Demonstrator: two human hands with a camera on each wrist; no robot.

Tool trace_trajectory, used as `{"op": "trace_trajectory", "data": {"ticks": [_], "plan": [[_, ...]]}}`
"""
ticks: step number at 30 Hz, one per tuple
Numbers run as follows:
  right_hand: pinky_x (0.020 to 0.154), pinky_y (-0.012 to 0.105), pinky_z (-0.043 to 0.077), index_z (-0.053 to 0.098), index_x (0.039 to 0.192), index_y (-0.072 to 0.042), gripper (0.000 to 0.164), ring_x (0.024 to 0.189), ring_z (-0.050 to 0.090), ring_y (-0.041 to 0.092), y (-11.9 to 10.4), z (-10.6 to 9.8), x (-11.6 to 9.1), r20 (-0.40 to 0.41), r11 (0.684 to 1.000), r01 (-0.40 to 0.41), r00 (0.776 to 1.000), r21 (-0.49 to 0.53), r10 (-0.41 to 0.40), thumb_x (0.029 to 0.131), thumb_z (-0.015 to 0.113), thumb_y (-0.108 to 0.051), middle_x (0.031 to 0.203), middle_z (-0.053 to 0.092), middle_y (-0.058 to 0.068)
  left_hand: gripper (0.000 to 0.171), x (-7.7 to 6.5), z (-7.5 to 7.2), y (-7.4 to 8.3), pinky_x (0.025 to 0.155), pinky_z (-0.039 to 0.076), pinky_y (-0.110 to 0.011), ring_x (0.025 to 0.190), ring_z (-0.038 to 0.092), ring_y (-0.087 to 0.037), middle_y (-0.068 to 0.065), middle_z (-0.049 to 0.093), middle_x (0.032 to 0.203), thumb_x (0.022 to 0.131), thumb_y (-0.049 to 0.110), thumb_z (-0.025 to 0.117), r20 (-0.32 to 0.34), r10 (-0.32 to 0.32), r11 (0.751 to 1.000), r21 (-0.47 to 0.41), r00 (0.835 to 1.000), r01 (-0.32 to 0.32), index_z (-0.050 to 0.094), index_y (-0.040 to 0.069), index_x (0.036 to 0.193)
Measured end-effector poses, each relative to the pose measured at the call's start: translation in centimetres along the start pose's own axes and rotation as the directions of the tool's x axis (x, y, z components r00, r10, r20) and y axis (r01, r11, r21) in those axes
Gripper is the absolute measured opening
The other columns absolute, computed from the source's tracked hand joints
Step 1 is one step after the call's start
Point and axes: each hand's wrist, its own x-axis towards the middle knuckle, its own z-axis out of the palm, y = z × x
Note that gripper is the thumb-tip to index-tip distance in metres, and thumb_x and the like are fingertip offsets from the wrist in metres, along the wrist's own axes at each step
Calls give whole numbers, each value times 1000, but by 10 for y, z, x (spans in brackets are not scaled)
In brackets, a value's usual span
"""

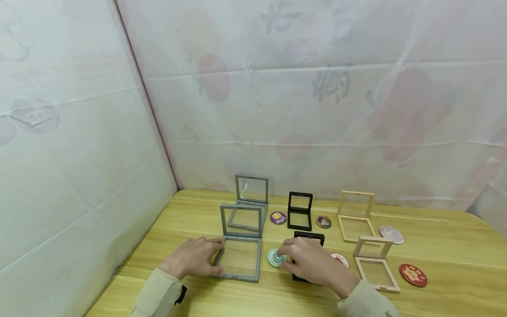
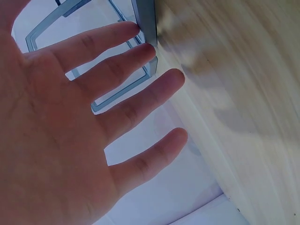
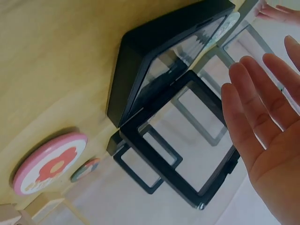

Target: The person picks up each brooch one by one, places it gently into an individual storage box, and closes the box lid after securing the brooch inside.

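Note:
My left hand (image 1: pixel 196 257) is at the left side of the near grey display frame (image 1: pixel 259 259), which stands hinged wide on the table. In the left wrist view its fingers are spread, with two fingertips right at the grey frame's edge (image 2: pixel 146 23). My right hand (image 1: pixel 310 259) reaches across the near black display frame (image 1: pixel 309 235), hiding much of it. Its thumb and forefinger come to the right edge of a round green badge (image 1: pixel 273 257) lying flat. In the right wrist view, the fingers (image 3: pixel 262 108) extend loosely beside the black frame's raised lid (image 3: pixel 164 168).
Behind stand another grey frame (image 1: pixel 251 177), a small black frame (image 1: pixel 299 228) and a yellowish frame (image 1: pixel 356 241). A pale frame (image 1: pixel 388 288) is at right. Round badges lie beside them: purple (image 1: pixel 278 217), dark (image 1: pixel 324 221), lilac (image 1: pixel 391 234), red (image 1: pixel 413 275) and pink-rimmed (image 3: pixel 51 161).

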Motion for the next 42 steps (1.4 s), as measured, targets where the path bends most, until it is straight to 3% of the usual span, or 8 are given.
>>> {"op": "trace_trajectory", "data": {"ticks": [3, 5, 8, 14, 24, 35, 42], "plan": [[63, 22, 52, 78, 99, -11, 13, 78, 65, 6, 0, 3, 1, -11, 1000, 11, 1000, -8, -12, 87, 81, -15, 95, 73, -1, 78, 0, 0, 0, 94, 45, -68, 105, 64, -41, -20, 58, 140, 73, 44, 89, 40, -20, 999, -26, 999, 21, 65, 0, 131], [62, 22, 52, 78, 98, -11, 13, 77, 64, 5, 0, 5, 2, -17, 1000, 11, 1000, -15, -11, 86, 82, -15, 94, 73, -1, 82, 0, 0, 0, 96, 42, -71, 121, 56, -47, -19, 56, 143, 70, 43, 91, 56, -24, 999, -30, 998, 26, 63, 0, 134], [64, 24, 53, 77, 96, -12, 13, 77, 64, 5, -1, 7, 3, -14, 1000, -1, 1000, -25, 1, 85, 82, -15, 94, 72, -1, 84, 0, 1, 0, 96, 43, -70, 123, 54, -47, -19, 53, 146, 68, 39, 93, 65, -22, 999, -30, 998, 24, 62, 0, 136], [67, 28, 55, 77, 96, -11, 13, 81, 66, 8, -2, 13, 6, -10, 998, -23, 1000, -50, 22, 85, 83, -15, 95, 72, 1, 82, 0, 3, -1, 98, 44, -66, 121, 57, -44, -18, 54, 146, 69, 35, 93, 58, -28, 999, -26, 998, 29, 62, -1, 136], [61, 23, 52, 74, 99, -8, 18, 78, 64, 9, -5, 19, 8, 2, 997, -61, 998, -56, 61, 85, 83, -14, 95, 69, 2, 79, 1, 4, 2, 98, 47, -61, 119, 59, -42, -16, 57, 143, 71, 36, 92, 37, 17, 1000, -21, 999, -16, 62, 1, 135], [63, 27, 54, 73, 101, -6, 20, 80, 65, 13, -5, 23, 10, 12, 993, -85, 996, -82, 87, 86, 83, -15, 97, 68, 4, 73, 5, 2, 5, 96, 47, -62, 121, 57, -43, -14, 56, 145, 71, 36, 92, 42, 23, 1000, -7, 999, -23, 66, 2, 130], [64, 28, 55, 73, 101, -4, 22, 81, 66, 17, -4, 25, 12, 10, 991, -79, 997, -107, 81, 84, 84, -13, 97, 67, 7, 67, 9, -2, 10, 90, 54, -51, 99, 69, -28, -17, 58, 141, 68, 28, 95, 64, 1, 1000, -18, 998, 0, 69, 0, 123]]}}
